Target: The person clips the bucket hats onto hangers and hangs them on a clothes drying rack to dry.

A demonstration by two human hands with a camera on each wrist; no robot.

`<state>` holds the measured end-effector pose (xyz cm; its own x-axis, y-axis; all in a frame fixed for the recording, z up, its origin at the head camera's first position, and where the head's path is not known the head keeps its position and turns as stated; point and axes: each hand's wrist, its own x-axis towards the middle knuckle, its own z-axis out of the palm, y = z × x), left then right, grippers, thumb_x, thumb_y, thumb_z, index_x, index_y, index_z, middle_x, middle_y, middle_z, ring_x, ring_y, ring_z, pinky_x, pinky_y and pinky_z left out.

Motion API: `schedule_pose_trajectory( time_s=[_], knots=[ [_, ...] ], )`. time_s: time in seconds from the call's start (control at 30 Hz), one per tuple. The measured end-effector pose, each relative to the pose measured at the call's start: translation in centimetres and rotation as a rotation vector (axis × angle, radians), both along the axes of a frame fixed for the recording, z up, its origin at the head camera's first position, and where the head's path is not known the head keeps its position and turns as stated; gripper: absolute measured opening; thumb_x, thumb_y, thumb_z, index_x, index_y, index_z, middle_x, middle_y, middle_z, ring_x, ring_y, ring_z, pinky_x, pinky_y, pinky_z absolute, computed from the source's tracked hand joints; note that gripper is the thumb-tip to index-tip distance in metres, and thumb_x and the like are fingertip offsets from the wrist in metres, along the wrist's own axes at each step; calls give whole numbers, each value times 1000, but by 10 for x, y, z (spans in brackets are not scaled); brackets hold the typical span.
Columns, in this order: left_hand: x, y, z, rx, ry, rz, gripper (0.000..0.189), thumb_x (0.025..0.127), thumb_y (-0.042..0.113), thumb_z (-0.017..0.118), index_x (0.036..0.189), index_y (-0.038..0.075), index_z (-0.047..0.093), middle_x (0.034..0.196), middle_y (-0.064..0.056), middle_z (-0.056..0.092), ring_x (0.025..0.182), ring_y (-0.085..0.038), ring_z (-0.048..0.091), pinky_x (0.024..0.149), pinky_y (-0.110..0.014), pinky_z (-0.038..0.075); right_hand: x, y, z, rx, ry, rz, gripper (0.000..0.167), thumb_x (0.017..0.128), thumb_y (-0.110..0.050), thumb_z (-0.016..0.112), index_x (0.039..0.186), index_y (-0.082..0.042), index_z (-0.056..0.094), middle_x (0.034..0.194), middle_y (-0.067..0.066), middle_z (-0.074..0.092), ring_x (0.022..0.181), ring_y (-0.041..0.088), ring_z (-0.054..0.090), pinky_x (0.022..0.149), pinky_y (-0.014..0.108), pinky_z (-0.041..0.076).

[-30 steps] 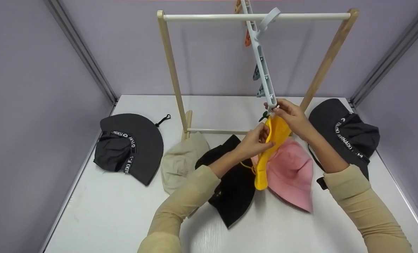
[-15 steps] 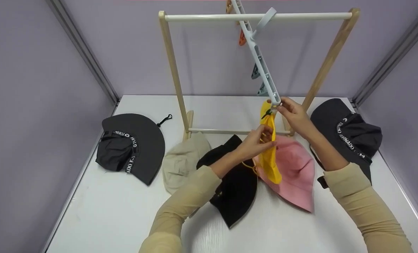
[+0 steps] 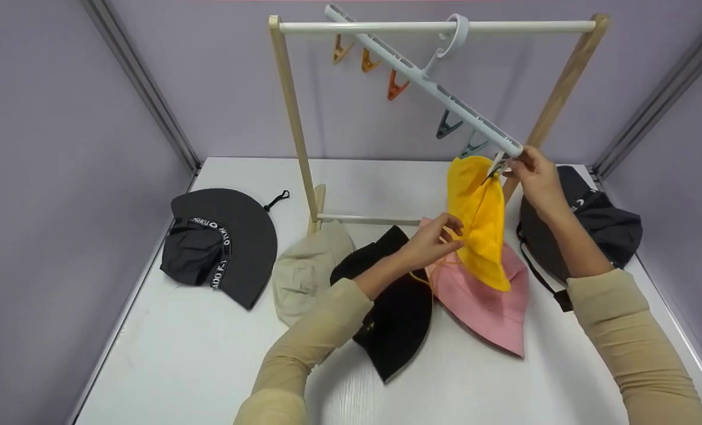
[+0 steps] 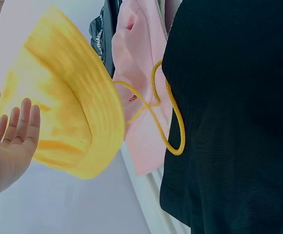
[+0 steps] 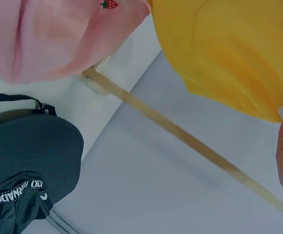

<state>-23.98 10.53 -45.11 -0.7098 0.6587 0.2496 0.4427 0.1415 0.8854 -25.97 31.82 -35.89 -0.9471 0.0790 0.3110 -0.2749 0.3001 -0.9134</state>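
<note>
1. Left hand (image 3: 427, 242): I read the fingers as loosely extended, gripping nothing. They sit just beside the yellow hat (image 3: 477, 215); I cannot tell whether the fingertips touch the cloth.
2. Right hand (image 3: 539, 183): I have its fingers bent round the near end of the hanger bar (image 3: 469, 115), right at the white clip (image 3: 497, 160). Whether the thumb also presses the clip, I cannot tell.
3. Yellow hat position: it hangs by its edge at the near end of the bar, in front of the pink hat (image 3: 492, 310) as I see it from the head view. Its cord (image 4: 179, 122) loops across to the edge of the black hat (image 3: 398, 319).
4. Obstructions: the yellow hat covers part of the pink hat. The left forearm crosses the black hat; that hat and the left sleeve (image 3: 321, 319) hide parts of the beige hat (image 3: 303, 271). The right forearm covers part of the right dark hat (image 3: 607, 227).
5. Cut-offs: in my right wrist view, the frame edge crops the right hand and the yellow hat.
6. Supports: the hook (image 3: 463, 35) hangs over the rack's white rail (image 3: 374, 27). The left dark hat (image 3: 244, 230) lies on the white table (image 3: 167, 354).
</note>
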Motion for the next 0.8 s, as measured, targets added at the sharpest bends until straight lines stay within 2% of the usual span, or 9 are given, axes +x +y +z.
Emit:
schedule_pose_trajectory(
  time_s=[0.17,0.37,0.6,0.8],
  knots=[
    [0,0,0,6,3,9,28,90,7,59,115,0,49,100,-4,55,84,-15,55,73,-18,45,-2,10,7,-42,-30,-77,23,94,-4,49,116,1,52,100,6,56,90,14,55,78,20,46],
    [0,0,-1,-5,-5,15,27,90,7,58,115,0,49,101,-5,55,87,-20,56,73,-18,45,-7,18,11,52,-68,-128,29,96,-10,47,121,3,49,103,6,55,90,12,56,78,18,45],
    [-1,0,-7,-40,-24,41,26,91,8,57,114,-1,50,100,-4,55,84,-13,55,72,-17,45,-14,26,10,165,-106,-169,30,97,-11,45,124,3,47,107,8,53,92,13,55,83,24,45],
    [1,4,-18,-60,-49,59,24,90,6,57,112,0,50,102,-5,55,86,-15,55,72,-17,45,-15,31,8,168,-129,-196,33,97,-17,45,126,0,47,111,9,53,97,17,55,87,28,43]
  ],
)
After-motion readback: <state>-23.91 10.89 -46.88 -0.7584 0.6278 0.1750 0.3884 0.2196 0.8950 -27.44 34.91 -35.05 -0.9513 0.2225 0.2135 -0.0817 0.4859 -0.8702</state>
